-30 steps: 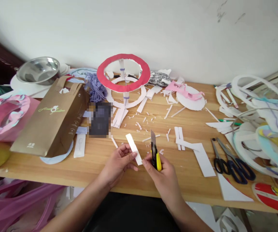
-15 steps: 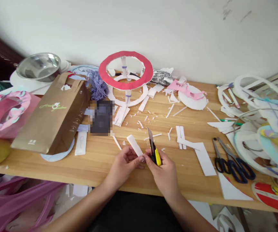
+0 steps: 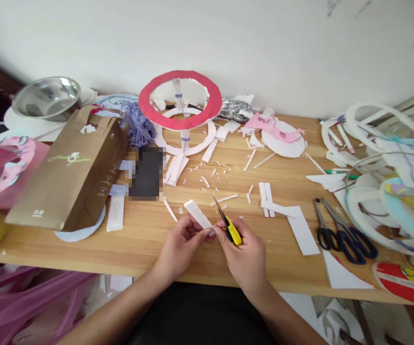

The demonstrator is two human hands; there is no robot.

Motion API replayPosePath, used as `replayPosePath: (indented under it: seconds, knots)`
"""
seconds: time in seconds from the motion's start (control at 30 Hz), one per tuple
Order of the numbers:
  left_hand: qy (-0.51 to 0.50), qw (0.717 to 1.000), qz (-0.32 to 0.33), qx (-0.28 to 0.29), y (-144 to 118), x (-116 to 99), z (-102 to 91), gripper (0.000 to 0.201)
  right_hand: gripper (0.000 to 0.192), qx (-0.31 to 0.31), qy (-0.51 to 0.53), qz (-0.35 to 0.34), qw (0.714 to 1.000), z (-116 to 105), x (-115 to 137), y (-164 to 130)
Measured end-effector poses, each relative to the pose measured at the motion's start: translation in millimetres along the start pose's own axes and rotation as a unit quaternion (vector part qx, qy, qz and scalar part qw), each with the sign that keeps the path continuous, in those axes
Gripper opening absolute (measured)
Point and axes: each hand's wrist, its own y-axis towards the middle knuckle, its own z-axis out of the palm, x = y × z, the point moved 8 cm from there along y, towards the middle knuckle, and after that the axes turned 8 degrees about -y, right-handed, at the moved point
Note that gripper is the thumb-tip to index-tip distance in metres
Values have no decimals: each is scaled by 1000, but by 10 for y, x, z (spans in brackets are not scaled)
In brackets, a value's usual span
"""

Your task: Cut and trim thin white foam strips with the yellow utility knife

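Between the fingers of my left hand [image 3: 183, 244] is a short white foam strip [image 3: 197, 214], tilted up to the left. My right hand [image 3: 245, 251] is closed around a yellow and black utility knife [image 3: 234, 232], its blade out and pointing up and away to the left. My right thumb meets the near end of the strip beside my left thumb. Small white scraps [image 3: 214, 175] lie on the wooden table [image 3: 149, 249] beyond both hands. Past them stands a frame with a red ring [image 3: 180, 124] on top and a white ring [image 3: 158, 139] below.
At left are a brown paper bag [image 3: 66, 177], a metal bowl [image 3: 49, 98] and purple yarn [image 3: 137, 125]. Two pairs of scissors [image 3: 350, 247] lie at right near a white foam piece [image 3: 304, 230]. White rings [image 3: 386, 108] pile up at the far right.
The knife has tilted further left, and its yellow side now shows more. The strip leans lower to the left. The whole view has shifted slightly.
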Motion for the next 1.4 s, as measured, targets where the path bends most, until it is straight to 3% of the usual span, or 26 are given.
replayPosePath:
  seconds: [0.1,0.17,0.23,0.33,0.43,0.77,1.4]
  knots:
    - [-77,996,-45,11,-13,-31,-11,29,19,-74,-22,-7,997,-257,-45,81]
    - [-139,987,-80,2,-26,-33,-48,35,17,-89,-47,-49,994,-385,-57,115]
    - [-185,977,-107,0,-42,-40,-58,38,22,-41,-74,-146,986,-390,16,99]
    - [-225,968,-112,9,-62,-94,-20,29,43,52,-126,-295,946,-306,166,-48]
    - [-238,965,-106,18,-90,-152,33,19,53,81,-175,-352,916,-291,236,-143]
    - [-204,974,-94,39,-138,-229,39,19,61,74,-247,-354,899,-339,173,-154]
    - [-181,979,-98,10,-120,-216,-74,23,58,90,-247,-355,897,-275,159,-129]
